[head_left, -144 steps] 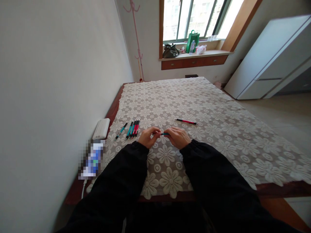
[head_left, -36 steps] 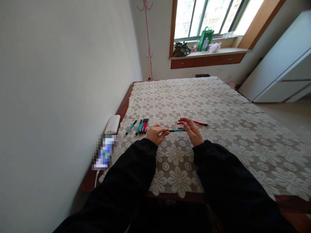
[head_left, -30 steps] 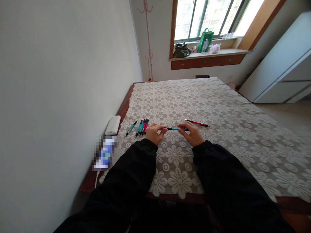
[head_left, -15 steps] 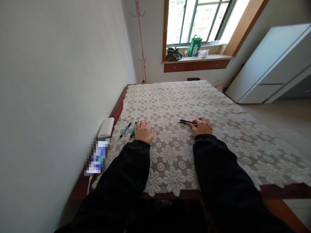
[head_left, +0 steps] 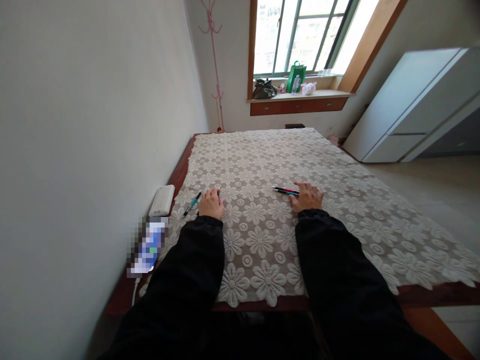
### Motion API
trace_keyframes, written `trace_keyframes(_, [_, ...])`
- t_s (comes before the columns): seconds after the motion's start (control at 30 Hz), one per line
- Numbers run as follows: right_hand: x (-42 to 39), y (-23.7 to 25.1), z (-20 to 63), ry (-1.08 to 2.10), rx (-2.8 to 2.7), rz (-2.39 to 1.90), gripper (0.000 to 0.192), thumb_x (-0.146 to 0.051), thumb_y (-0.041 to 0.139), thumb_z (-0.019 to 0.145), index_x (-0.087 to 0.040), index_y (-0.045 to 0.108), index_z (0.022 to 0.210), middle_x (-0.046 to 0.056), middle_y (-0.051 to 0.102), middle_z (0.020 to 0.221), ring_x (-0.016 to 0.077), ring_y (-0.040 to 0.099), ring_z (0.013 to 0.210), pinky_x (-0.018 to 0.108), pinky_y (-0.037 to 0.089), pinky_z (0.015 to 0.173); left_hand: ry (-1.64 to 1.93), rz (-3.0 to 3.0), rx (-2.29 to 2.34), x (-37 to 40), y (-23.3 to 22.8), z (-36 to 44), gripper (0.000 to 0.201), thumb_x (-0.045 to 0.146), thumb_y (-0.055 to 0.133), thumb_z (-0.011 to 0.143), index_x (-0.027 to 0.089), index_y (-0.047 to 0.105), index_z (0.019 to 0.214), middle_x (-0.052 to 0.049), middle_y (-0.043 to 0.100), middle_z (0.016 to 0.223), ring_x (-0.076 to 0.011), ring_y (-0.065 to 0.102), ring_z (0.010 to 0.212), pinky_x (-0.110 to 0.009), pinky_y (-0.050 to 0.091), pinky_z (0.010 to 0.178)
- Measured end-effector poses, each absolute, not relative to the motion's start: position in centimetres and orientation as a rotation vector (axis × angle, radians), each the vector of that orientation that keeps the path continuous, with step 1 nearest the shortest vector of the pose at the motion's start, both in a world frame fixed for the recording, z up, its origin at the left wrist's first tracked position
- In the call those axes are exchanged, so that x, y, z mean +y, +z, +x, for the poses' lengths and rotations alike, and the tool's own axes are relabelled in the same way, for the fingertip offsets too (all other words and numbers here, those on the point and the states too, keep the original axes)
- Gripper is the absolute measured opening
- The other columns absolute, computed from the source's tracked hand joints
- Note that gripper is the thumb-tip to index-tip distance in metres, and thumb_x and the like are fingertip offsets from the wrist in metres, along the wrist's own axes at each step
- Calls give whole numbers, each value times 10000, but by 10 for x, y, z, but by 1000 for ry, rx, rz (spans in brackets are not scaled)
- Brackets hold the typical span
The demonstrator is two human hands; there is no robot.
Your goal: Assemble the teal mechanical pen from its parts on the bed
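Wooden table (head_left: 180, 172) under lace cloth (head_left: 300, 160), seemingly pens (head_left: 285, 190).

Left hand (head_left: 211, 204) lies over a pen bundle (head_left: 217, 190) on the lace tablecloth (head_left: 262, 235), one teal pen (head_left: 192, 203) just left, right hand (head_left: 306, 197) touching, maybe gripping, two pens (head_left: 285, 190), white power bank (head_left: 161, 200) near the wall.

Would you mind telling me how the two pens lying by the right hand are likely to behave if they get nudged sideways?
The pens look slim and round, so a sideways nudge would probably roll them. The lace tablecloth is bumpy and may check that roll soon. They look stiff and light, so the right hand touching their near end could likely lift both together.
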State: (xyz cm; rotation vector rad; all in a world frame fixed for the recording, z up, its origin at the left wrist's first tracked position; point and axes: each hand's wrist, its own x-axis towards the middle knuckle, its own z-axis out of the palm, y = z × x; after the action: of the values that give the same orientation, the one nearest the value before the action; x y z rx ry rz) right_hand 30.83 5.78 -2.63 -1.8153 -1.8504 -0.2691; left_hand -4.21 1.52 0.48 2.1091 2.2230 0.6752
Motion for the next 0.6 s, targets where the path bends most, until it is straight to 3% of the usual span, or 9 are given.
trace_keyframes(0.17, [44,-16,282,-311,-1962,-1582,399,-269,589,853,-237,553,1248,111,585,1315,318,468,1233,535,202,1094,469,2026,2366,10,18,-39,294,310,593,859,203,561,1131,-115,640,1175,-306,549,1126,-420,426,936])
trace_keyframes(0.43, [21,-4,247,-126,-2185,-1338,275,-317,551,911,-246,630,1165,100,601,1299,299,493,1218,447,288,1051,414,2073,2386,9,16,-39,174,358,566,871,209,605,951,-105,669,1037,-304,545,1067,-427,431,884])
trace_keyframes(0.6, [15,-2,240,4,-2234,-1297,252,-312,565,907,-256,662,1132,95,596,1311,305,498,1228,451,316,1053,432,2080,2381,7,14,-38,273,450,591,851,181,640,864,-148,636,1047,-336,533,1044,-458,448,857])
